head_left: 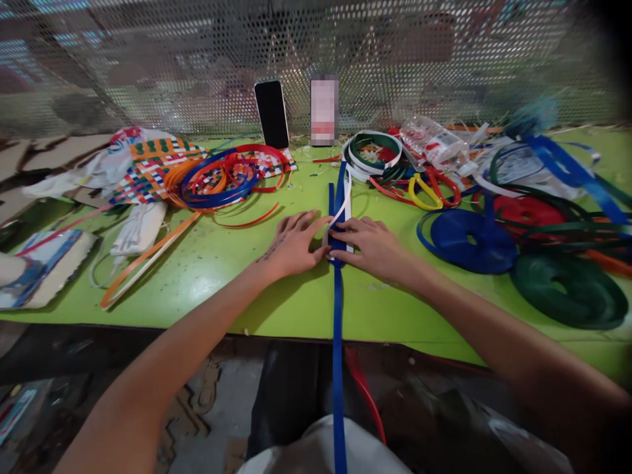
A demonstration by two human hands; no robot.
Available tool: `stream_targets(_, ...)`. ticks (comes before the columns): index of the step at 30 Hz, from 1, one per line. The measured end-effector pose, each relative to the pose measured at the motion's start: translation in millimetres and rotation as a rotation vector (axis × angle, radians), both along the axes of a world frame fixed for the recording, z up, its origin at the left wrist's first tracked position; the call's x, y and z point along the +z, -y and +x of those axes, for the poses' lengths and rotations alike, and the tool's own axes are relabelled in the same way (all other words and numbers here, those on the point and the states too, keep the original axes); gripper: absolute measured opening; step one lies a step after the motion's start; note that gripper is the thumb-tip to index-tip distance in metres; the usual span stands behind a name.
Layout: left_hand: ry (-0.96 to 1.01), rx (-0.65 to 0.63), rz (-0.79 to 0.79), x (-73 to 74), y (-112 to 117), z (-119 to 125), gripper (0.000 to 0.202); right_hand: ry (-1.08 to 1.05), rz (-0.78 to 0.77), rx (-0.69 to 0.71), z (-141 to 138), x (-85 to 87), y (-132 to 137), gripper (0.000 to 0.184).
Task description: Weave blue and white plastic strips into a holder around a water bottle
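Observation:
At the middle of the green table, my left hand (296, 245) closes its thumb and forefinger at the bent end of a white plastic strip (340, 212). From the other side, my right hand (371, 246) presses its fingertips together on the blue plastic strips (338, 289) at the same crossing. One long blue strip runs down over the table's front edge to my lap. Shorter blue and white lengths reach away from me beyond the fingers. Exactly how the strips cross is partly hidden under my fingertips.
To the left lie woven multicoloured pieces (148, 172) and coiled strips (197, 197). Two phones, one dark (271, 115) and one lit (324, 125), lean on the mesh. Yellow-and-red-handled scissors (425, 192), a plastic bottle (439, 148), a blue roll (454, 243) and a green roll (582, 296) sit right.

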State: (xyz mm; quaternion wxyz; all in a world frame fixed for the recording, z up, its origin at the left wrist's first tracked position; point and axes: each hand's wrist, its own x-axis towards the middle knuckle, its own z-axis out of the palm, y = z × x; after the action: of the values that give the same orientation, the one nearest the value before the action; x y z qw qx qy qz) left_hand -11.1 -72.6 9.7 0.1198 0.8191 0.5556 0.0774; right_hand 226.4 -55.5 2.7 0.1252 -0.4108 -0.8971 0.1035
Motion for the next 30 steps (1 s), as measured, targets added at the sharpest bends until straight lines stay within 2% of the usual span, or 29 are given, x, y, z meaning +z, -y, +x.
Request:
stream_targets(8,0.058,-0.028,0.003,-2.1,0.4,3.4,0.064,0.042,0.01,-0.004,-0.7,2.4,0.7,0.049)
stream_targets(14,0.204,0.012,0.036,-6.2,1.0,3.4,0.08,0.023,-0.002,0.003,-0.6,2.4,0.3,0.048)
stream_targets(19,0.095,-0.011,0.047,-5.1,1.4,4.8,0.057,0.032,0.006,-0.005,-0.6,2.5,0.7,0.047)
stream_targets(26,0.051,-0.004,0.048,-2.3,2.9,5.3,0.07,0.052,0.004,-0.013,-1.0,1.8,0.7,0.05)
stream_targets(30,0.034,-0.02,0.017,-1.0,4.0,5.9,0.066,0.049,0.012,-0.015,-0.4,0.7,1.0,0.051)
